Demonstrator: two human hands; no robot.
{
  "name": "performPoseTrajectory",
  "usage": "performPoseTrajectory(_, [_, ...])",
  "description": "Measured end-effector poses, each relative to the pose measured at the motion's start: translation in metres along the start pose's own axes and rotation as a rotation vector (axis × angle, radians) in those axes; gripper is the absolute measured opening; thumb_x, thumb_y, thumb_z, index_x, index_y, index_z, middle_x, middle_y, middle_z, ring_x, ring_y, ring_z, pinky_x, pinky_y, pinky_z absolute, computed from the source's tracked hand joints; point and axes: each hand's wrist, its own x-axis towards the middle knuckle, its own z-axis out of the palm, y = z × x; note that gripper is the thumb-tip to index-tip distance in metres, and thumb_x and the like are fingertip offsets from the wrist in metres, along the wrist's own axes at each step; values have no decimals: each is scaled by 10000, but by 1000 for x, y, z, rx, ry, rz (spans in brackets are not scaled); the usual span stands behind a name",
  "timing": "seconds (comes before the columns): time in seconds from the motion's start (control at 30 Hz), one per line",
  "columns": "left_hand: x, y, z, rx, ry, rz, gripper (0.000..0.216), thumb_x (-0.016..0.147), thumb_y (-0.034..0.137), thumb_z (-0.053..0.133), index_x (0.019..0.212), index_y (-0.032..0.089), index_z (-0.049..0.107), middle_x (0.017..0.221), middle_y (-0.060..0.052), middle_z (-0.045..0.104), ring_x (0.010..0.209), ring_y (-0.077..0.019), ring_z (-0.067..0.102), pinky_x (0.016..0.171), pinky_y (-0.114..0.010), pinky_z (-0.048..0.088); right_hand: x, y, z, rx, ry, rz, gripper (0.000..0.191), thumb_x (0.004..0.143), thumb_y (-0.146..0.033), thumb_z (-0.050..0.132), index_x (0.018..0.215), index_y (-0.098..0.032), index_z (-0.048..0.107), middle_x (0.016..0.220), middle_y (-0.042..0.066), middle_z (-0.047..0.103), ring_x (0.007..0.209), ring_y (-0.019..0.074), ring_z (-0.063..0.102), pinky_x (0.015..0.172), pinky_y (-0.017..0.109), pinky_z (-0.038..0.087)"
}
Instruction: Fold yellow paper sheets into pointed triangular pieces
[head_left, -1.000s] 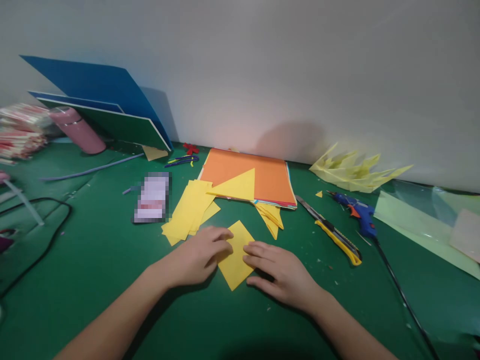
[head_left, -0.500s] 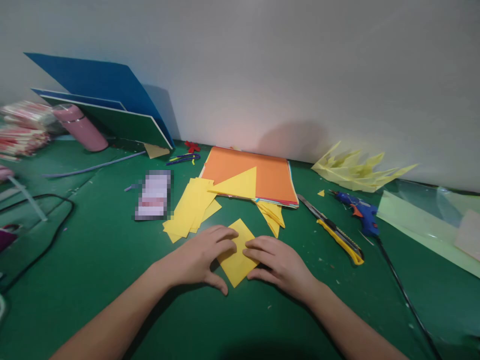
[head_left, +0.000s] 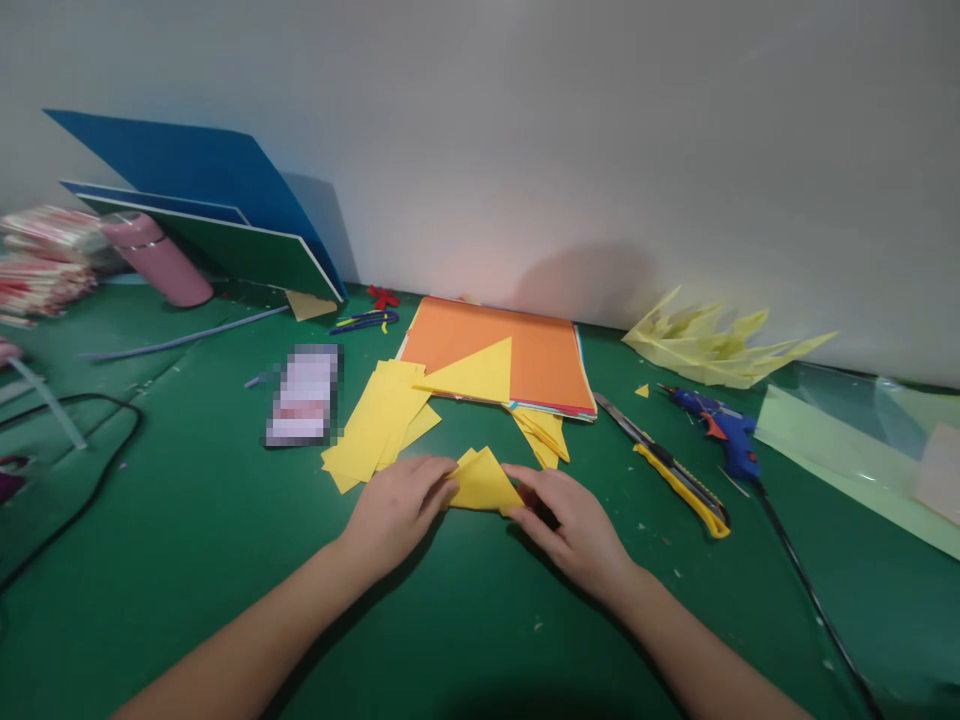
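Observation:
A small yellow paper point(head_left: 486, 484) is folded over, its bottom corner brought up near the top one, with a straight crease along the near side. My left hand point(head_left: 397, 508) is closed on its left end, fingertips curled over the edge and thumb partly hidden. At the right end, my right hand point(head_left: 576, 522) pinches the corner between fingers and thumb. Just beyond are a fan of yellow paper strips point(head_left: 381, 415), several folded yellow pieces point(head_left: 546, 436) and a yellow paper triangle point(head_left: 484, 375) lying on an orange paper stack point(head_left: 544, 350).
On the right lie a yellow utility knife point(head_left: 679, 485), a blue glue gun point(head_left: 724, 425) with its cord, and a spiky pale-yellow paper piece point(head_left: 724, 355) by the wall. To the left are a blurred-out phone point(head_left: 304, 395), a pink bottle point(head_left: 161, 262) and leaning boards point(head_left: 195, 180).
The yellow square, flat on the table half a second ago, is now folded across. Both hands have closed on its ends.

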Motion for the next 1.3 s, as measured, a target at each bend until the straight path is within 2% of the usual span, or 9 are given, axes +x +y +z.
performPoseTrajectory(0.17, [1,4,-1,41,12,-96,151,889,279,477,955,198,586,802,-35,648,776,-211,611,653,-311,460,0,3,3,-28,11,49,303,944,-253,393,1213,-212,525,943,89,690,821,227,642,715,359,522])
performPoseTrajectory(0.3, [2,5,-7,30,-79,-201,193,828,320,565,984,206,553,663,17,600,629,-187,584,543,-268,389,0,4,6,-46,-14,51,306,934,-218,396,1206,-206,536,916,83,678,792,219,624,696,357,520])
performPoseTrajectory(0.43, [3,6,-14,-25,-154,-251,93,824,297,556,844,212,521,616,43,593,563,-160,559,515,-243,336,0,5,7,-71,-36,-12,273,950,-197,373,1084,-192,610,802,75,628,747,212,585,656,343,502])
performPoseTrajectory(0.63, [4,2,-25,-36,-272,-209,123,804,270,566,712,195,533,692,13,603,632,-164,559,542,-243,339,0,5,6,-67,-40,-31,285,950,-168,366,1074,-175,622,787,76,597,742,208,571,636,332,493])
performPoseTrajectory(0.77, [5,1,-29,-44,-326,-252,116,794,302,598,831,201,554,663,24,585,616,-166,554,531,-244,332,0,3,6,-73,-54,20,275,947,-193,384,1129,-166,589,831,85,606,783,223,573,677,356,499])
performPoseTrajectory(0.87, [3,4,-28,-27,-321,-271,206,771,339,640,900,206,550,658,32,573,607,-166,551,520,-241,321,0,1,7,-97,-46,77,298,927,-265,456,1181,-144,555,877,102,601,829,246,571,706,379,498])
performPoseTrajectory(0.97, [2,6,-23,-5,-298,-253,189,773,347,646,856,207,551,692,24,575,646,-173,551,534,-245,325,0,0,9,-85,-52,98,242,917,-273,467,1098,-163,584,896,101,590,840,244,563,718,381,491])
performPoseTrajectory(1.13, [3,10,-16,-39,-234,-219,286,784,390,655,977,207,549,877,-13,602,772,-194,563,625,-276,388,0,0,9,1,-61,71,162,919,-236,456,1007,-172,576,939,101,602,880,237,555,767,388,478])
performPoseTrajectory(1.3, [4,9,-12,8,-225,-80,187,848,316,600,752,177,519,818,-23,585,785,-194,550,650,-280,403,0,0,8,28,-69,46,169,942,-217,421,957,-176,584,879,86,601,833,218,552,727,362,470])
